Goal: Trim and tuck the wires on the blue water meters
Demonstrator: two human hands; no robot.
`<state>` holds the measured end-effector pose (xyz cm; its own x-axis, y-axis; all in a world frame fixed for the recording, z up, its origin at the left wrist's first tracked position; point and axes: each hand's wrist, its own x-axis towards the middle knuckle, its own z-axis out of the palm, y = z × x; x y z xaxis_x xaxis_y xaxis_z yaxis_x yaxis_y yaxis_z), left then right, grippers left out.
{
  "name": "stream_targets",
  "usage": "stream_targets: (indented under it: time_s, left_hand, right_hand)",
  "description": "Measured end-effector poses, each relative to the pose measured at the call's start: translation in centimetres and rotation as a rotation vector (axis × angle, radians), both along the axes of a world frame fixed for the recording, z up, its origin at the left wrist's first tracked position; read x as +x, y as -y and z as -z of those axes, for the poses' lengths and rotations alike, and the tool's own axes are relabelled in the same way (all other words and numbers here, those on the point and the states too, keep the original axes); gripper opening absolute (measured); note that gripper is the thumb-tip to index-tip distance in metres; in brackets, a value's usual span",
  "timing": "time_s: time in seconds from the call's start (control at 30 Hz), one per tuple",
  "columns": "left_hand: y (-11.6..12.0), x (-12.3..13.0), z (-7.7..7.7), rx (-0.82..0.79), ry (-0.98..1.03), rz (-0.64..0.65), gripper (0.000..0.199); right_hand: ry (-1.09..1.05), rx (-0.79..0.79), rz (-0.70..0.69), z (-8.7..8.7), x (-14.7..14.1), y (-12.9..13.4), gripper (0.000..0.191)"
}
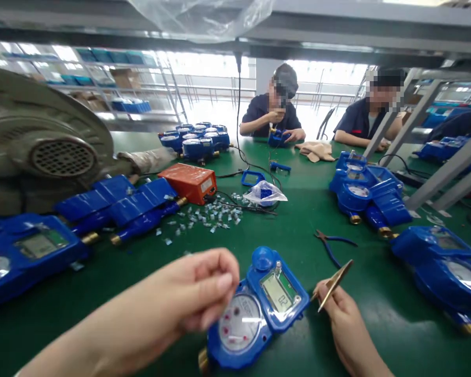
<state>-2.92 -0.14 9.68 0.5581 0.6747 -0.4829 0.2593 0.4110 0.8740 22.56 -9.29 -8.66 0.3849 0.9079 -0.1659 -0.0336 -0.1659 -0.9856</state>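
Fitting or adjusting seems to be the step in hand, judging by how my fingers gather about the blue plastic meter with a round dial and grey display [257,309], which lies face up on the green tabletop [290,222] right before me. As I judge it, the next move calls for a steadied casing and light, exact control at its display-side edge. My left hand [198,293] reaches in from the lower left over the dial side, fingers curled, thumb close to the forefinger; whether they pinch anything I cannot tell. My right hand [343,319] comes up from the lower right, thumb and fingers closed on a flat, gold-coloured metal tool [334,285], like tweezers, beside that edge. Beyond lie blue-handled metal pliers [339,239], then scattered small pale pieces [213,215] near an orange metal box [190,182].
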Motion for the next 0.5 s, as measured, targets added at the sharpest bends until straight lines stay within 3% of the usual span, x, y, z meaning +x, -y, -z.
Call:
stream_targets:
  time_s: [0.07,0.1,0.23,0.33,0.5]
  left_hand:
    - [-5.9,3.2,-1.7,0.287,-0.039,-0.044,0.010]
    - [-8.8,5.1,-2.0,0.354,-0.073,-0.071,0.006]
    - [-17.9,11.9,-0.4,0.513,-0.264,-0.081,0.012]
    - [-21.1,14.1,1.2,0.607,-0.455,-0.011,0.021]
    - [-23.0,14.3,2.6,0.720,-0.711,0.150,0.022]
  right_hand:
    - [0.076,0.007,-0.019,-0.1,-0.2,-0.4,0.039]
    - [0.101,0.014,-0.016,-0.1,-0.2,-0.6,0.040]
    - [0.144,0.053,0.036,-0.4,-0.1,-1.1,0.040]
    - [0.165,0.072,0.066,-0.5,0.0,-1.3,0.038]
    - [0.158,0.084,0.040,-0.3,-0.2,-1.5,0.038]
